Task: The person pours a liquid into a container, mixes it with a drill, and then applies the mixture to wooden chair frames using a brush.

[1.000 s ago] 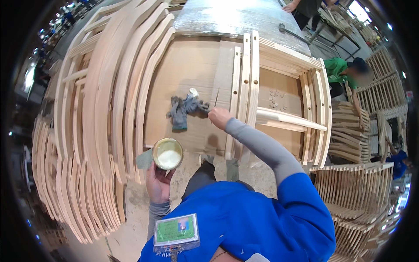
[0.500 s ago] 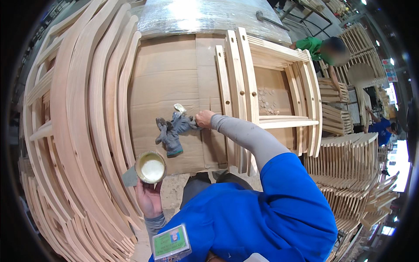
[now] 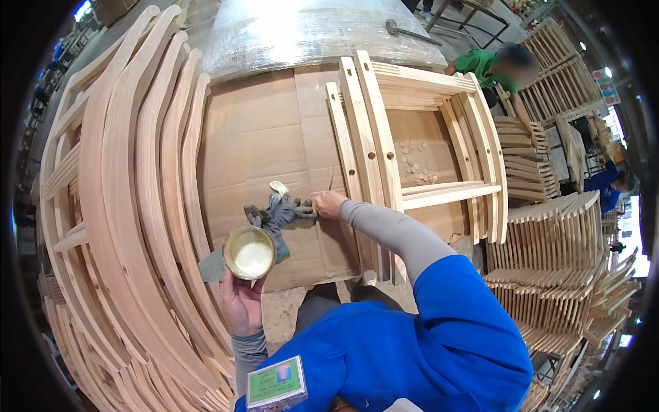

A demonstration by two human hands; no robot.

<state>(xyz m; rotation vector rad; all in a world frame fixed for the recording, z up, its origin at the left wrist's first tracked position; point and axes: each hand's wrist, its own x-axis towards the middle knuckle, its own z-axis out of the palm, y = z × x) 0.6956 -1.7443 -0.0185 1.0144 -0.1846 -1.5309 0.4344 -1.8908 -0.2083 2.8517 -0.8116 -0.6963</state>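
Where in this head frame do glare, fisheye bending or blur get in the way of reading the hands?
Head view: strong glare whitens the plastic-wrapped bundle at the top; fisheye bends the curved wooden parts near the black rim; one co-worker's face is blurred out. The left hand with its round tin and the right hand by the grey rag are sharp and evenly lit.

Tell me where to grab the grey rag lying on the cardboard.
Pinch the grey rag at its bunched middle, coming straight down from above. It lies crumpled on the cardboard, so the raised folds give purchase. The right hand already touches its right end.
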